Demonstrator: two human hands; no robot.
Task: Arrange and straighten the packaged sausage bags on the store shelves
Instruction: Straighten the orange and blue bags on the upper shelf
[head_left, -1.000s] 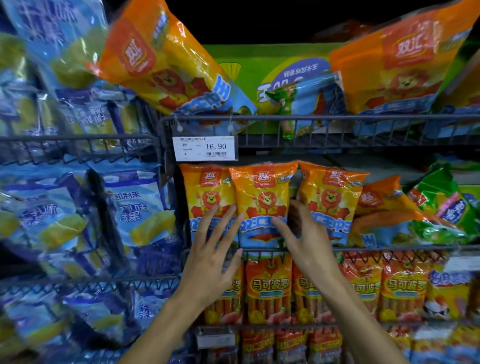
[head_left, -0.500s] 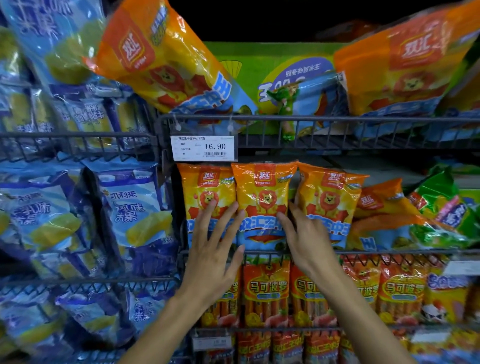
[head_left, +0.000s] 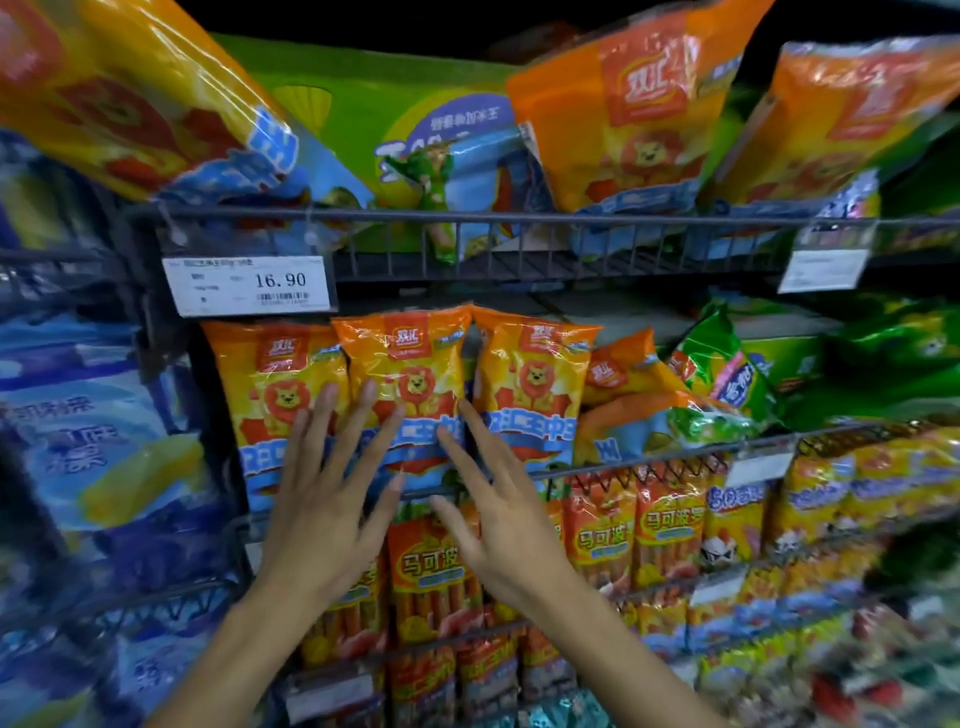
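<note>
Three orange sausage bags with a lion picture stand upright side by side on the middle wire shelf (head_left: 649, 460): a left bag (head_left: 275, 384), a middle bag (head_left: 410, 364) and a right bag (head_left: 535, 384). My left hand (head_left: 327, 499) is spread flat in front of the left and middle bags, fingers apart, holding nothing. My right hand (head_left: 493, 514) is also spread, its fingertips at the seam between the middle and right bags. Further right, an orange bag (head_left: 623, 374) lies tilted over a fallen one (head_left: 639, 426).
A price tag reading 16.90 (head_left: 247, 285) hangs on the upper shelf rail (head_left: 519, 221). Large orange bags (head_left: 623, 119) lean on the top shelf. Blue snack bags (head_left: 88, 431) fill the left racks, green bags (head_left: 727, 364) sit at right, and red-orange sausage packs (head_left: 431, 566) hang below.
The view has shifted right and closer. Both hands have let go of the middle bag's sides and now hover flat with fingers spread in front of the bags.
</note>
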